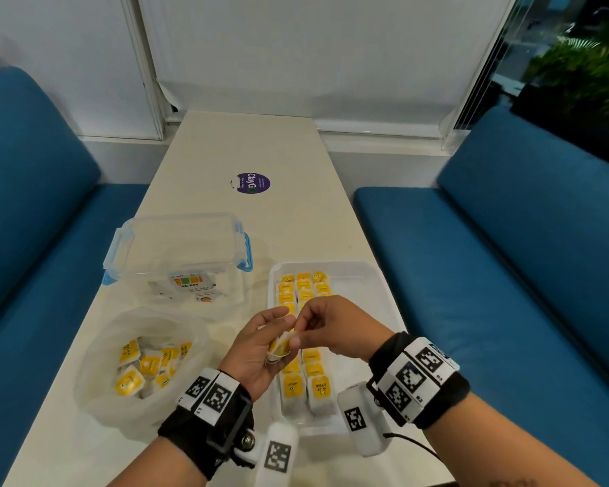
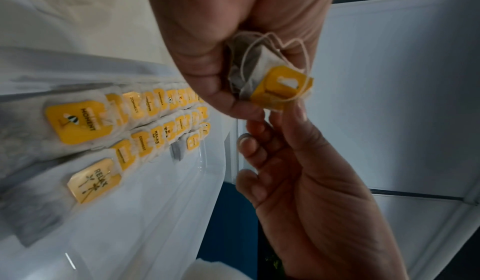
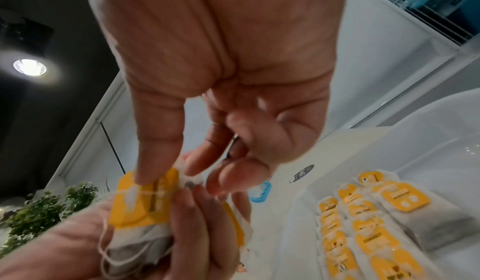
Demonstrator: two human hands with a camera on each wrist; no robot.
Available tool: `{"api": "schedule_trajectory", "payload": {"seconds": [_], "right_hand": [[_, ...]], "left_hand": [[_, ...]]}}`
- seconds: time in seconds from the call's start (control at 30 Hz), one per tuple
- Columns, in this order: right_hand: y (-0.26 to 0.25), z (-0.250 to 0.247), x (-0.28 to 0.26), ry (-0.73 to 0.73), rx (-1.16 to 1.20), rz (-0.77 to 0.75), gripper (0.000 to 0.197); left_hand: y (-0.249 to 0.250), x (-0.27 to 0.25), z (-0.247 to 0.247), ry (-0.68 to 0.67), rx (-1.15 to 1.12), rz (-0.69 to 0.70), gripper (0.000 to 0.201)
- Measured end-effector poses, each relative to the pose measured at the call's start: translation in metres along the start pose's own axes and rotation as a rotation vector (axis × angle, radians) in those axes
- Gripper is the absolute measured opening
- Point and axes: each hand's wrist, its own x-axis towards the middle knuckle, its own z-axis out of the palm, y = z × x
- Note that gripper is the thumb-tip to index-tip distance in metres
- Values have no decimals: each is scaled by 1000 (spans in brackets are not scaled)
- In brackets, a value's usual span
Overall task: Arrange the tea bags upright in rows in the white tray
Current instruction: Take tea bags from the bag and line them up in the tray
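Observation:
A tea bag (image 1: 281, 346) with a yellow tag and loose string is held above the near half of the white tray (image 1: 378, 280). My left hand (image 1: 271, 333) grips its paper body (image 2: 249, 67) from below. My right hand (image 1: 303, 328) pinches its top by the yellow tag (image 3: 140, 202), thumb on the tag. A second bag (image 3: 235, 225) seems to lie in the left palm. Rows of tea bags (image 1: 305, 291) with yellow tags stand along the tray's left side (image 2: 145, 108); my hands hide their middle stretch. The tray's right side (image 3: 441, 141) is bare.
A crumpled clear plastic bag (image 1: 148, 367) with several loose tea bags lies left of the tray. Behind it stands a clear lidded box (image 1: 180, 254) with blue clips. A purple sticker (image 1: 253, 183) is farther up the white table. Blue benches flank both sides.

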Motion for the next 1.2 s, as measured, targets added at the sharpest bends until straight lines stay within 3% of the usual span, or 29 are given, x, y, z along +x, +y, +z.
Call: {"api": "schedule_trajectory", "payload": {"seconds": [0.27,0.53,0.9,1.0,1.2], "right_hand": [[-2,11,-1,-15,72,15,22],[-2,-2,-3,69,296,166,17],[15,-33,12,321,-12,118,19],[25,-47,22,356,-229,167,8],[42,-62,48,313,-377,324,10]], "left_hand": [[1,2,1,76,-24,91,9],[-1,0,-4,109,-15,74,14],[-3,2,-10,67,-18,-4,10],[-4,3,-12,71,-20,-12,11],[-2,9,-13,86,-24,-8,13]]}}
